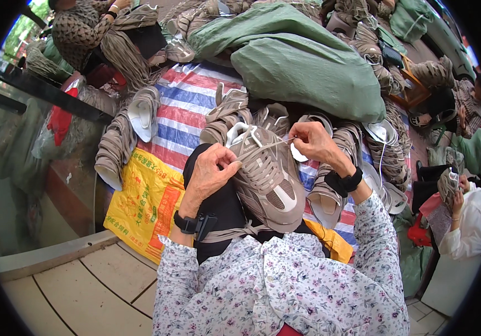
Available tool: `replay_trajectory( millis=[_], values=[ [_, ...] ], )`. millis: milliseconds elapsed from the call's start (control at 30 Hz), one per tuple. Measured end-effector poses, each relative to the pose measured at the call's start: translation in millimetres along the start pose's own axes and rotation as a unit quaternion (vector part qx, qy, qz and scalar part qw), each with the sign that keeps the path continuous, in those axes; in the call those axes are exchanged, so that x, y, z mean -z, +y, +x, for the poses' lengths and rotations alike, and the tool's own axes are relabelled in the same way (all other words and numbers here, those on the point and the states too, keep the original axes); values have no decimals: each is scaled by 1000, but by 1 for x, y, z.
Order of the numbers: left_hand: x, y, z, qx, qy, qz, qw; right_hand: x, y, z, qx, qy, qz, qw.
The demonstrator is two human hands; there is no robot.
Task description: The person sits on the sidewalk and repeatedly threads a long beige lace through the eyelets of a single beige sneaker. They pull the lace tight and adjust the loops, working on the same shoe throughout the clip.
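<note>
A grey-brown sneaker rests on my lap, its toe toward me and its laces threaded across the tongue. My left hand is closed in a pinch at the shoe's left side, on a pale shoelace. That lace runs over the upper part of the shoe toward my right hand, whose thumb and finger are pinched on it at the other side. Just below the right fingertips shows a small white piece; what it belongs to is unclear.
Stacked sneakers stand left, with more stacks right. A green sack bulges ahead on a striped sheet. A yellow bag lies beside my leg. Other people sit at right and upper left, one handling a shoe.
</note>
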State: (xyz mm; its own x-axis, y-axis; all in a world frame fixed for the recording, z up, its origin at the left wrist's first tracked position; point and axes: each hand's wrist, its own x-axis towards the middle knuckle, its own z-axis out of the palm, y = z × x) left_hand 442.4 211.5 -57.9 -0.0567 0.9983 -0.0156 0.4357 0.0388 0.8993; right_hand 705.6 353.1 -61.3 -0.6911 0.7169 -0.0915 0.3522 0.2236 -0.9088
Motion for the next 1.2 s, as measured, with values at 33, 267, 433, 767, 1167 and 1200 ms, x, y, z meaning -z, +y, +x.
replay_trajectory(
  millis=[33,267,433,767,1167,1200],
  values=[
    [0,1,1,0,2,-2,1000,5,-1,-4,1,4,-36,999],
    [0,0,1,9,6,3,1000,24,36,-11,-113,24,86,990],
    [-1,8,2,23,5,14,1000,28,55,-18,-85,17,164,983],
    [-1,-6,3,-17,4,16,1000,20,70,-12,-180,167,257,935],
    [-17,11,27,-92,88,63,990,83,145,-11,-121,366,565,730],
    [-19,10,32,-86,80,78,990,96,153,-16,-105,366,575,724]
  ],
)
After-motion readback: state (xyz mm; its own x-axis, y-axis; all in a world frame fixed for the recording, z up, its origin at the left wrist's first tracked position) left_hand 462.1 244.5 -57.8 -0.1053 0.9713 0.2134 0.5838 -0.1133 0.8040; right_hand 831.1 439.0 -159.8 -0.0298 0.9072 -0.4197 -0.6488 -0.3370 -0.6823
